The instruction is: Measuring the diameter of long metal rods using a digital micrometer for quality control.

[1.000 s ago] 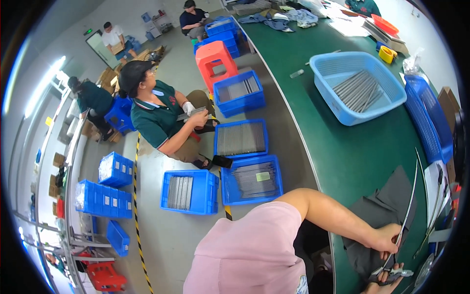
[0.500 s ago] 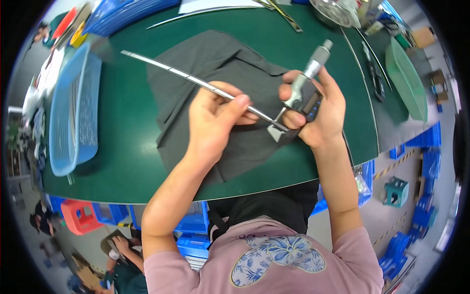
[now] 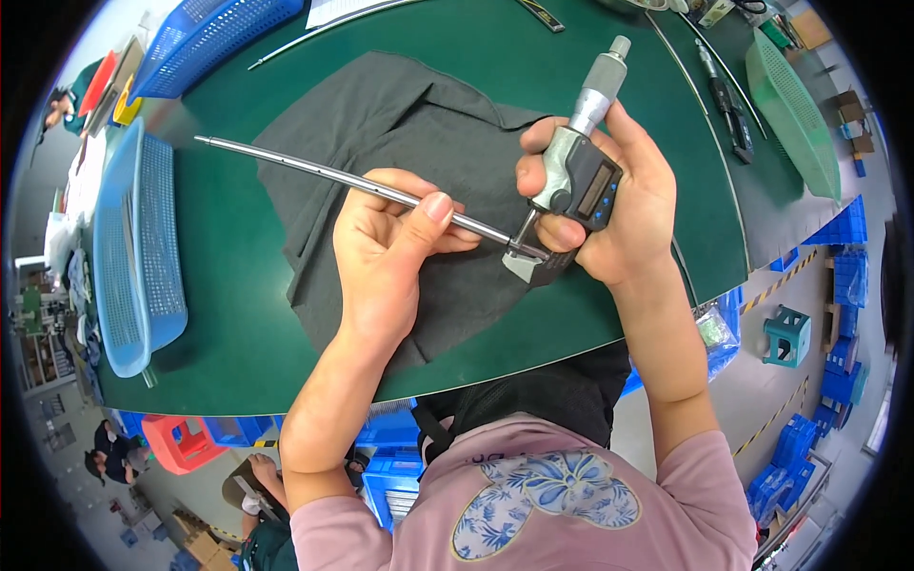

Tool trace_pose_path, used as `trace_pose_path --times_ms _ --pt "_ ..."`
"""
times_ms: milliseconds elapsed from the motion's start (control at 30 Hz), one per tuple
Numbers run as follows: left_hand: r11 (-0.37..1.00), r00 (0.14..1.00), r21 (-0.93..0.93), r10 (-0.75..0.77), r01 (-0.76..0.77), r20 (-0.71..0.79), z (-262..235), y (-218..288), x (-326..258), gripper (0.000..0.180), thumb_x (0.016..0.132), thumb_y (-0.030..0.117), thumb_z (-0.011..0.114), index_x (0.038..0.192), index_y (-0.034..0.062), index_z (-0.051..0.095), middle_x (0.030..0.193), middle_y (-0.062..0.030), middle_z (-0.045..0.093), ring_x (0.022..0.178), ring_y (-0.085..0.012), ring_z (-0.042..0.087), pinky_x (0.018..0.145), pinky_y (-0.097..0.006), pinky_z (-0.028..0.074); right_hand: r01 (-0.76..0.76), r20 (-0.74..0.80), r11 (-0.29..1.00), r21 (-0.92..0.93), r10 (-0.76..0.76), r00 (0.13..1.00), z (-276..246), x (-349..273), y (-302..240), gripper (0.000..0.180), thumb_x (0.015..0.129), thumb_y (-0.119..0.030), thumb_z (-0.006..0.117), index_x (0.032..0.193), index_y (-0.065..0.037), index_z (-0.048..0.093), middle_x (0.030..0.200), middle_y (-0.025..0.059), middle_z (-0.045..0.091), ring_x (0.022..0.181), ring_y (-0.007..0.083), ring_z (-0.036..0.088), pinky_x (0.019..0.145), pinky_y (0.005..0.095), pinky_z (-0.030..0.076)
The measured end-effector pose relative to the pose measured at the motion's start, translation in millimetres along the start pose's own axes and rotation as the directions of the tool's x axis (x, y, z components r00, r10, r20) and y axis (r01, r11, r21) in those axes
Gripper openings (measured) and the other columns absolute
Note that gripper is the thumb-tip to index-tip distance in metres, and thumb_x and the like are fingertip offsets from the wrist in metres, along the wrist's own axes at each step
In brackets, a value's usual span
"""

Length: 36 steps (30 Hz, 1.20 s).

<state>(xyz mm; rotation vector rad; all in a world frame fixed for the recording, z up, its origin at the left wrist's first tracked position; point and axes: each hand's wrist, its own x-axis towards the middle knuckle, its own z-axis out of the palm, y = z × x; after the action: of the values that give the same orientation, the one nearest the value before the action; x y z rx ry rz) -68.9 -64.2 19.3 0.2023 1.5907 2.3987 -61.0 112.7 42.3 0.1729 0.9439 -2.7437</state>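
Observation:
Between thumb and fingers, my left hand point(image 3: 386, 252) pinches a long, shiny metal rod point(image 3: 305, 169) with small dark marks along it. Its far end slants up to the left. The rod's near end sits in the jaws of a digital micrometer point(image 3: 562, 181), between spindle and anvil; whether both faces touch it I cannot tell. My right hand point(image 3: 628, 209) is wrapped round the micrometer's frame, its thimble pointing up and away, the small display facing me. Beneath both hands a dark grey cloth point(image 3: 381, 114) lies rumpled on the green table point(image 3: 228, 285).
A light blue basket point(image 3: 157, 247) stands at the left edge, a darker blue basket point(image 3: 205, 48) at the far left. On the right are a green basket point(image 3: 790, 114) and another measuring tool point(image 3: 728, 109). A thin rod point(image 3: 314, 36) lies beyond the cloth. Another person sits at the lower left.
The view has shifted a little. The rod has turned about its length, so its row of marks faces differently, and it lies at a flatter slant. Both hands keep their hold.

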Motion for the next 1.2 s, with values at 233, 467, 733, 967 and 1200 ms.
trace_pose_path --times_ms 233,467,733,967,1200 --pt "0.997 0.999 -0.056 0.054 -0.054 -0.011 0.6 -0.2 -0.7 0.014 0.080 0.004 0.054 0.088 -0.0011 0.044 0.075 -0.0121 0.056 0.065 -0.0178 0.060 0.060 -0.028 0.053 0.027 0.009 0.999 -0.047 -0.026 1.000 3.4 1.3 2.2 0.059 0.087 -0.046 0.022 0.092 0.006 0.050 0.069 0.0164 0.055 0.032 0.0142 0.038 0.029 0.0224 0.033" --pt "0.995 0.997 -0.070 0.074 -0.074 -0.005 3.1 -1.2 -1.3 0.014 0.080 0.005 0.055 0.088 -0.0009 0.044 0.075 -0.0121 0.056 0.064 -0.0179 0.060 0.059 -0.028 0.053 -0.028 0.023 0.999 0.023 0.028 0.999 -1.5 1.0 -0.2 0.065 0.086 -0.049 0.022 0.090 0.009 0.052 0.068 0.0189 0.058 0.034 0.0162 0.045 0.034 0.0234 0.039" --pt "0.991 0.995 -0.089 0.098 -0.096 0.022 0.9 -3.2 -1.3 0.015 0.080 0.005 0.055 0.089 -0.0012 0.044 0.076 -0.0123 0.056 0.065 -0.0177 0.060 0.059 -0.028 0.053 -0.020 0.034 1.000 0.023 0.019 0.999 -0.5 -0.5 -1.1 0.065 0.085 -0.050 0.023 0.090 0.009 0.052 0.068 0.0191 0.058 0.034 0.0163 0.046 0.033 0.0237 0.039" --pt "0.989 0.992 -0.092 0.121 -0.119 0.020 1.3 -2.4 -2.2 0.014 0.081 0.004 0.054 0.089 -0.0012 0.044 0.076 -0.0124 0.056 0.065 -0.0178 0.059 0.060 -0.029 0.053 -0.045 -0.008 0.999 0.028 0.046 0.999 -0.7 0.0 -2.6 0.064 0.085 -0.050 0.025 0.088 0.008 0.052 0.068 0.0189 0.058 0.034 0.0157 0.046 0.033 0.0229 0.039" --pt "0.990 0.993 -0.083 0.117 -0.116 0.018 2.2 -2.7 -2.5 0.014 0.081 0.004 0.054 0.089 -0.0010 0.044 0.076 -0.0124 0.056 0.065 -0.0177 0.059 0.060 -0.029 0.052 -0.060 0.010 0.998 0.020 0.060 0.998 -1.9 0.3 -2.6 0.064 0.085 -0.048 0.023 0.089 0.008 0.052 0.068 0.0191 0.058 0.035 0.0160 0.046 0.034 0.0233 0.038"
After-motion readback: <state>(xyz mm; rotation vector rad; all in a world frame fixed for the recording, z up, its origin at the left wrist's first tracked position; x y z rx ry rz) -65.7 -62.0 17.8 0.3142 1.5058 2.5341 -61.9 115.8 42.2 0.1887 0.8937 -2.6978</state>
